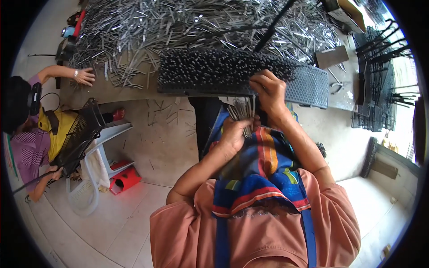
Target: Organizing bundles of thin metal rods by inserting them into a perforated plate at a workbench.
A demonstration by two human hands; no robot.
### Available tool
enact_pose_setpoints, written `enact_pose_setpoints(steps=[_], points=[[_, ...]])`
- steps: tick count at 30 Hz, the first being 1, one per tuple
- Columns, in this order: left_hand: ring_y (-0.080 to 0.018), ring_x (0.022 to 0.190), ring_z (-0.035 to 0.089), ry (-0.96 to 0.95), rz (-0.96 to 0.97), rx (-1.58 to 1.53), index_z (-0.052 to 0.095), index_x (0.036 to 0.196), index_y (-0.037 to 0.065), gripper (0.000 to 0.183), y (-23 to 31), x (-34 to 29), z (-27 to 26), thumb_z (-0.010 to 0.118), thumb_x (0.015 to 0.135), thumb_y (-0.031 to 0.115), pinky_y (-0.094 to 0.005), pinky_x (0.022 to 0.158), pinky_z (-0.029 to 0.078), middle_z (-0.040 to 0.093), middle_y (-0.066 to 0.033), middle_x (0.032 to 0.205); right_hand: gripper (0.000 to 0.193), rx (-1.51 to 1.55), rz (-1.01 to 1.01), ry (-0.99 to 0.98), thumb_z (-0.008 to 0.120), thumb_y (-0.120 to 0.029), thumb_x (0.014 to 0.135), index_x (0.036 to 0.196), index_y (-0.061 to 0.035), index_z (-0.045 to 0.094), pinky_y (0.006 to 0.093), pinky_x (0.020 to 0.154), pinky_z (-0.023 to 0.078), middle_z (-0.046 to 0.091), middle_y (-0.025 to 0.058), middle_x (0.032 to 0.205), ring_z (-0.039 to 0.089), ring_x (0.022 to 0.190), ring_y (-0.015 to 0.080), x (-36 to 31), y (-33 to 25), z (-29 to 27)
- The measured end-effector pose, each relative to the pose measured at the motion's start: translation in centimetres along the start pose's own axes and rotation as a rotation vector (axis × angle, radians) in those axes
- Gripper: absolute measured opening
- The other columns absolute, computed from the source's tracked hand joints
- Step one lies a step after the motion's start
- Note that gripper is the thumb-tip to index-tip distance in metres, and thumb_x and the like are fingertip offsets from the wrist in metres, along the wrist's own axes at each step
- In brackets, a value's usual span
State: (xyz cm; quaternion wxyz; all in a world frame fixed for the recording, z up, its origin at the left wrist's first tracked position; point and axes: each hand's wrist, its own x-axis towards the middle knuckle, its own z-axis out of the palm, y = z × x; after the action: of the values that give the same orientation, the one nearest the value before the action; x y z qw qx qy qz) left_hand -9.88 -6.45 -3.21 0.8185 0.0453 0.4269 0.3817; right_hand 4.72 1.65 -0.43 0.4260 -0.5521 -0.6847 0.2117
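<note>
A long dark perforated rack [308, 85] lies across the table's near edge in front of me. Its left and middle parts are crowded with upright strip ends, while bare holes show at its right end. My left hand [236, 133] is closed round a bundle of thin metal strips [241, 109], held upright just below the rack's front edge. Over the rack's near side, right of its middle, my right hand [270, 91] has its fingers pinched together. What the pinch holds, if anything, is too small to make out.
A large heap of loose metal strips [178, 27] covers the far table. A flat brown piece [331, 57] lies at the rack's right. At left, a co-worker [31, 138] holds a dark mesh frame [80, 129] beside a pale plastic chair [107, 134]. Black racks [373, 80] stand right.
</note>
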Motion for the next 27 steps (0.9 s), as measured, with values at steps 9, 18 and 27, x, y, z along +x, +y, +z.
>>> enact_pose_setpoints(steps=[9,18,27], points=[[-0.0251,0.078,0.071,-0.041,0.033,-0.038,0.064,0.109,-0.001,0.029,1.2,0.4,0.6,0.063,0.081,-0.010,-0.0348,0.071,0.059,0.071,-0.0152,0.093,0.009,0.395,0.736,-0.394,0.070,-0.004,0.080,0.074,0.0004,0.066,0.0277,0.045,0.041,0.059,0.0011,0.061,0.051,0.050,0.0082,-2.0,0.3,-1.7],[-0.0222,0.074,0.070,0.081,-0.052,-0.011,0.066,0.106,0.001,0.023,-0.8,0.6,-1.1,0.063,0.084,-0.005,-0.0327,0.069,0.059,0.071,-0.0115,0.090,0.006,0.588,0.756,0.027,0.072,-0.003,0.083,0.079,-0.0025,0.067,0.0196,0.052,0.038,0.060,-0.0029,0.069,0.049,0.059,0.0025,-2.2,-0.6,-2.8],[-0.0228,0.079,0.070,0.017,0.012,0.100,0.065,0.108,0.002,0.023,-0.6,0.3,-0.3,0.059,0.086,-0.003,-0.0336,0.069,0.058,0.071,-0.0120,0.092,0.007,0.210,0.142,0.239,0.073,0.003,0.077,0.084,0.0004,0.071,0.0197,0.060,0.043,0.064,-0.0004,0.077,0.054,0.067,0.0044,-0.7,1.3,-1.8]])
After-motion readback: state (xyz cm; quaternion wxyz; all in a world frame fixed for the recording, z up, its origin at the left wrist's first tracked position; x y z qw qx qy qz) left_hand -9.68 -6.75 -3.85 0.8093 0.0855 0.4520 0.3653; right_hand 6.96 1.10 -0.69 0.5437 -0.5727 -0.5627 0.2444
